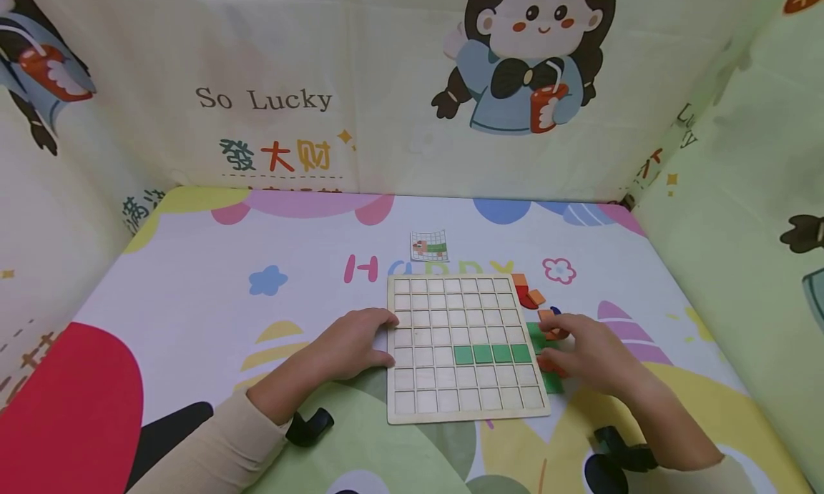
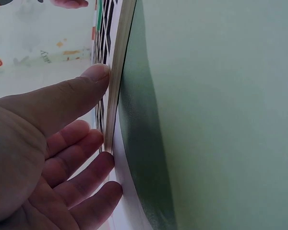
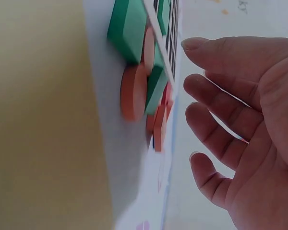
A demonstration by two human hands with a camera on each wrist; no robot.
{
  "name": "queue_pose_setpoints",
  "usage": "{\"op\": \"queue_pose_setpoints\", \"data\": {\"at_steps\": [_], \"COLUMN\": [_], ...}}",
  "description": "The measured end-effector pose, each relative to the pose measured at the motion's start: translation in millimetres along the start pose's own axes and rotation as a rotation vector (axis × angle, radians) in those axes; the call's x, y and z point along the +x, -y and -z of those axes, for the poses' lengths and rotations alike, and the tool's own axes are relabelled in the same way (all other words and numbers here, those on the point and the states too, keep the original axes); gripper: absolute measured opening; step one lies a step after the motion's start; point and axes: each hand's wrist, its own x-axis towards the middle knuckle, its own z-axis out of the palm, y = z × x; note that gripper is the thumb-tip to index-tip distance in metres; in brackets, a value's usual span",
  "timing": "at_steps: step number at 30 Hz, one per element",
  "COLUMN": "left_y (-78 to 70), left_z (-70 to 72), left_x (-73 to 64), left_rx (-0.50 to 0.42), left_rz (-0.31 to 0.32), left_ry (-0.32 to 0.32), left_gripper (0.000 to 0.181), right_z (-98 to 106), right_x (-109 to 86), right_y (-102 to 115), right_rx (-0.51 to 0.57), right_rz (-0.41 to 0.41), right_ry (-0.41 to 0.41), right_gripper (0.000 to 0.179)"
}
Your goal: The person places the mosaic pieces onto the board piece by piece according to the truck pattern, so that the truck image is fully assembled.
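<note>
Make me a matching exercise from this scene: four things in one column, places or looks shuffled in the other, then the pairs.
Things:
1. grid board
2. picture card
3. green squares in the board
4. left grip

Places or looks:
A. side by side in one row
B. at the board's left edge
C. pale, divided into cells
D. beyond the board's far edge

Pairs: 1-C, 2-D, 3-A, 4-B

Room above board (image 1: 458, 335), pieces (image 1: 536, 335) blocking — right side
</note>
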Motion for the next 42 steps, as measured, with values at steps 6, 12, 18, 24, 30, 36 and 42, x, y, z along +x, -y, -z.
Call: {"op": "queue_pose_setpoints", "data": {"at_steps": [6, 12, 18, 24, 30, 36, 42], "left_y": [0.7, 0.7, 1.1, 1.5, 1.0, 0.6, 1.6], "left_z": [-0.5, -0.7, -1.0, -1.0, -0.8, -0.3, -0.7], "left_x": [0.4, 0.6, 0.9, 0.8, 0.3, 0.1, 0.5], "left_rx": [0.000, -0.001, -0.001, 0.000, 0.000, 0.002, 0.002], "left_rz": [-0.002, -0.003, -0.001, -0.006, -0.003, 0.004, 0.007], "left_ry": [0.000, -0.002, 0.001, 0.002, 0.006, 0.010, 0.008], "left_gripper": [0.052, 0.052, 0.053, 0.053, 0.053, 0.054, 0.054], "right_z": [2.8, 1.9, 0.3, -0.9, -1.9, -3.6, -5.7], "right_x": [-4.6, -8.5, -8.7, -6.4, -4.9, -3.1, -1.2], "right_y": [-10.2, -16.1, -17.8, -16.4, -13.8, -15.3, -14.0], "right_rx": [-0.010, -0.004, 0.000, 0.002, -0.011, -0.018, -0.016], "right_rz": [0.001, 0.008, 0.011, -0.008, -0.021, -0.017, -0.021], "right_ry": [-0.036, -0.045, -0.039, -0.013, 0.017, 0.031, 0.044], "right_gripper": [0.032, 0.028, 0.031, 0.033, 0.033, 0.033, 0.032]}}
